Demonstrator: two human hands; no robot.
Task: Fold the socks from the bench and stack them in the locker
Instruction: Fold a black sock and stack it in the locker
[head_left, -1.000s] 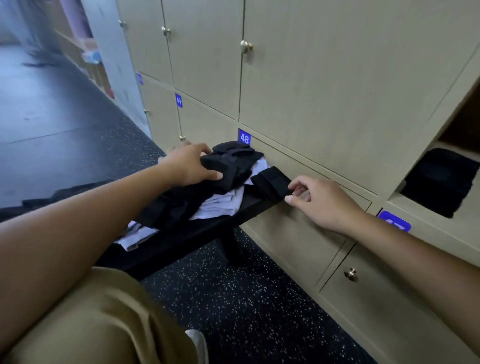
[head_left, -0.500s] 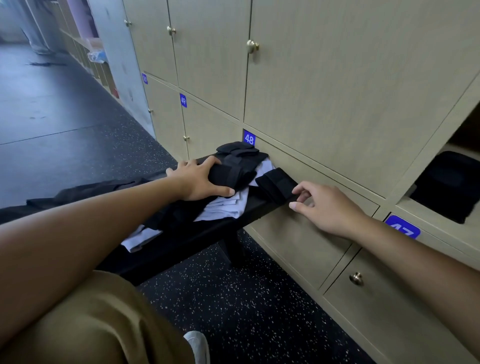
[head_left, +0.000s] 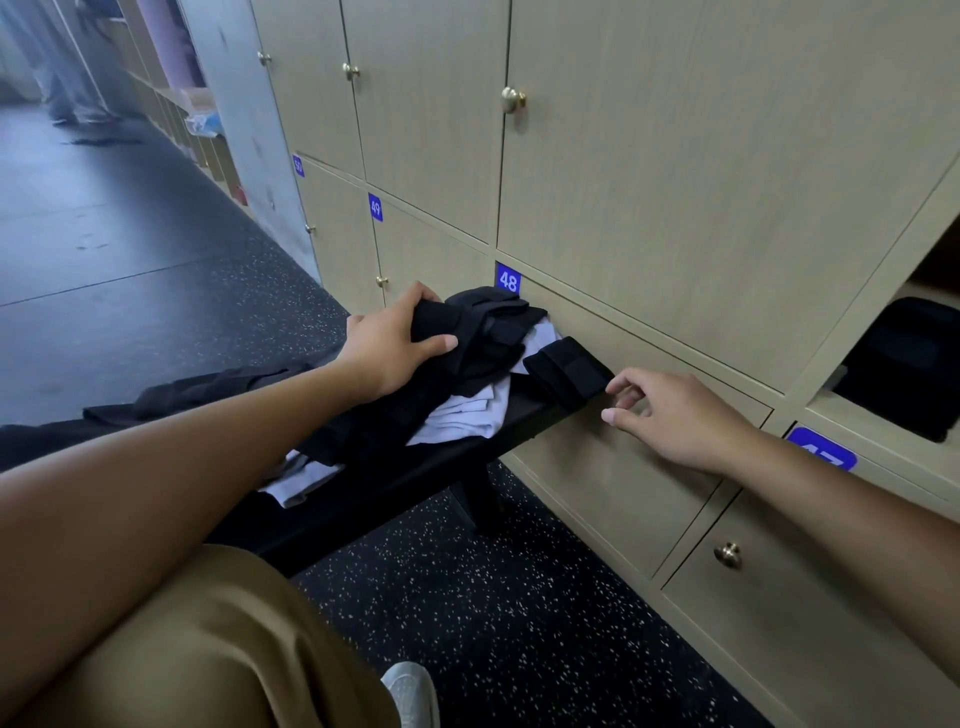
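left hand: left hand (head_left: 387, 347) on top of the pile, fingers and thumb curled round a bunched black fabric sock (head_left: 441, 332), gripping it
right hand: right hand (head_left: 670, 413) at the near end of the surface, fingers loosely bent and apart, holding nothing; fingertips (head_left: 615, 387) just beside a folded black sock bundle (head_left: 569, 370), contact cannot be told
folded bundle: lies at the end of the surface, close to the locker fronts, apart from the main pile
pile: loose heap of black socks (head_left: 498, 332) on light grey-white cloth pieces (head_left: 467, 415), all on the surface below label 48
surface: long black bench (head_left: 395, 483) running along the lockers, one dark leg visible underneath
open locker: open beige wooden locker compartment (head_left: 878, 431) at right edge, above blue label 47; stack of dark folded fabric (head_left: 904, 369) inside on its floor
lockers: wall of beige wooden locker doors (head_left: 675, 171) with round brass knobs, blue number labels 48, 49, 50
floor: dark speckled rubber floor (head_left: 519, 613)
person: tan trouser leg (head_left: 197, 649) at bottom left, white shoe tip (head_left: 410, 693) beside it
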